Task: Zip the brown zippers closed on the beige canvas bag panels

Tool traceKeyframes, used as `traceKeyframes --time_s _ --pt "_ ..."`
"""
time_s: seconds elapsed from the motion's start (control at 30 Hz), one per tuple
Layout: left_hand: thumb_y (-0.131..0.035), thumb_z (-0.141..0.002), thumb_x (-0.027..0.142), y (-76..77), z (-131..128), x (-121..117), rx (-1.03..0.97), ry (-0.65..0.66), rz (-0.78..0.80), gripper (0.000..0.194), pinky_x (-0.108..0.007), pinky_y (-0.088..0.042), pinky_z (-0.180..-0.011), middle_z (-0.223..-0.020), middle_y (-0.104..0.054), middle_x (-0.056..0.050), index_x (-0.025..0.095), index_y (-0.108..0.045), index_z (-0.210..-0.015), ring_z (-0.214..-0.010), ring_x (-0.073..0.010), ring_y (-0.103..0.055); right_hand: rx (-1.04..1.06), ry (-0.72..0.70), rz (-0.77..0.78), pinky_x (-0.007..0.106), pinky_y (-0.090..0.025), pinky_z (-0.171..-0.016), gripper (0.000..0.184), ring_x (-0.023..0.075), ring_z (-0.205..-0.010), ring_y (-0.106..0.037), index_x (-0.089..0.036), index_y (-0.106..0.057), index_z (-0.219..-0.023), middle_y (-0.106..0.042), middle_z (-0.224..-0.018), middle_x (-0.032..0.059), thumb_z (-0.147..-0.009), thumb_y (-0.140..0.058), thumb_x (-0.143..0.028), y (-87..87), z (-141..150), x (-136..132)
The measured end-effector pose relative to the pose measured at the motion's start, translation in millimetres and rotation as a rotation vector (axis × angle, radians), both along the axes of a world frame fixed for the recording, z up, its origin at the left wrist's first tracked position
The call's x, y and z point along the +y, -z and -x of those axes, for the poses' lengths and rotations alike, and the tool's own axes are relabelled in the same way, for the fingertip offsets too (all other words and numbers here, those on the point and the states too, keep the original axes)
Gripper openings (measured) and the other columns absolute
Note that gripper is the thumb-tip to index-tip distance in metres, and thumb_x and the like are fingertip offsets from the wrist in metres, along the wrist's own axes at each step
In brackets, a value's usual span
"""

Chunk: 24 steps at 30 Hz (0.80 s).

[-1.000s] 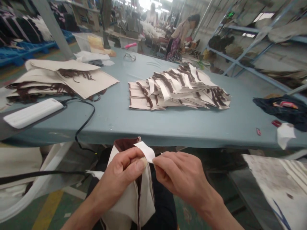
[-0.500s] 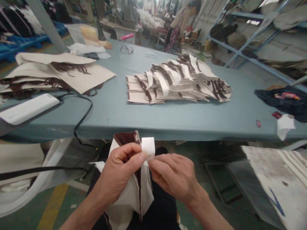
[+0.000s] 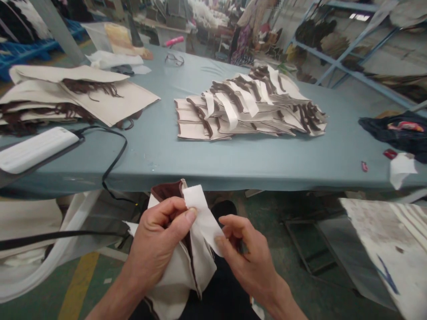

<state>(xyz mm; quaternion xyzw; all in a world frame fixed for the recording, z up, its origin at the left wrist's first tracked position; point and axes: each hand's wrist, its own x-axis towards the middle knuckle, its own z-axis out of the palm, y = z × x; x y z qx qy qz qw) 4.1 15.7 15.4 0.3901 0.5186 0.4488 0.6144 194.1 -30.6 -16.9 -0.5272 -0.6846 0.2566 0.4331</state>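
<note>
My left hand is closed on a cream cloth bag with brown trim, held below the table's near edge over my lap. Its thumb pins the top of a white fabric strip against the bag's brown rim. My right hand pinches the lower end of the same strip between thumb and fingers, drawing it down to the right. The bag hangs folded between both hands.
On the blue-grey table lies a fanned pile of finished cream bags with white strips. Larger cream pieces are stacked at the left. A white device with a black cable sits near the left edge. Dark cloth lies right. A person stands far behind.
The white strip has been unfolded and pulled down and right by my right hand. Both hands have sunk slightly lower in view.
</note>
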Motion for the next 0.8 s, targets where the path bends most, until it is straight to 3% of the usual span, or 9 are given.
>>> traceKeyframes --time_s 0.13,0.23,0.43,0.63,0.8 --pt "-0.086 -0.073 0.04 4.9 0.5 0.0 -0.091 0.001 0.097 0.028 -0.019 -0.043 -0.052 -0.063 -0.064 0.002 0.017 -0.071 -0.071 -0.056 -0.0106 -0.052 0.164 -0.07 0.393 0.018 -0.044 -0.048 0.016 0.0096 -0.053 -0.058 -0.021 -0.069 -0.106 -0.066 -0.068 -0.0052 -0.09 -0.067 -0.02 -2.7 -4.8 -7.9" --pt "-0.084 -0.076 0.042 7.2 2.4 -1.5 -0.057 -0.007 0.085 0.029 -0.02 -0.042 -0.052 -0.063 -0.062 0.003 0.017 -0.07 -0.07 -0.055 -0.0108 -0.051 0.111 -0.12 0.525 0.021 -0.045 -0.053 0.007 0.0109 -0.058 -0.059 -0.019 -0.071 -0.095 -0.065 -0.068 -0.0035 -0.091 -0.066 -0.021 -0.5 -10.3 -7.1" --pt "-0.073 -0.079 0.043 -6.5 4.1 -5.2 0.308 0.005 -0.088 0.028 -0.022 -0.035 -0.048 -0.056 -0.056 0.002 0.019 -0.071 -0.065 -0.051 -0.0117 -0.047 -0.068 0.075 0.231 0.026 -0.052 -0.065 0.009 0.0156 -0.071 -0.069 -0.02 -0.074 -0.095 -0.076 -0.082 0.0022 -0.094 -0.066 -0.025 -0.6 -14.0 8.1" --pt "-0.068 -0.08 0.034 -18.4 -1.4 -8.0 0.43 0.012 -0.275 0.021 -0.022 -0.034 -0.045 -0.054 -0.06 0.003 0.021 -0.075 -0.065 -0.047 -0.0115 -0.048 0.172 0.016 0.113 0.03 -0.057 -0.076 0.014 0.0184 -0.086 -0.072 -0.021 -0.074 -0.103 -0.078 -0.095 0.0041 -0.098 -0.065 -0.032 -25.0 8.8 25.9" --pt "-0.068 -0.08 0.033 -18.8 -0.8 -7.0 0.443 0.003 -0.292 0.021 -0.022 -0.037 -0.046 -0.056 -0.064 0.002 0.021 -0.078 -0.067 -0.048 -0.0124 -0.052 0.359 -0.055 0.166 0.032 -0.056 -0.083 0.011 0.0183 -0.089 -0.07 -0.021 -0.073 -0.101 -0.076 -0.097 0.0033 -0.097 -0.069 -0.03 -31.0 32.0 33.4"
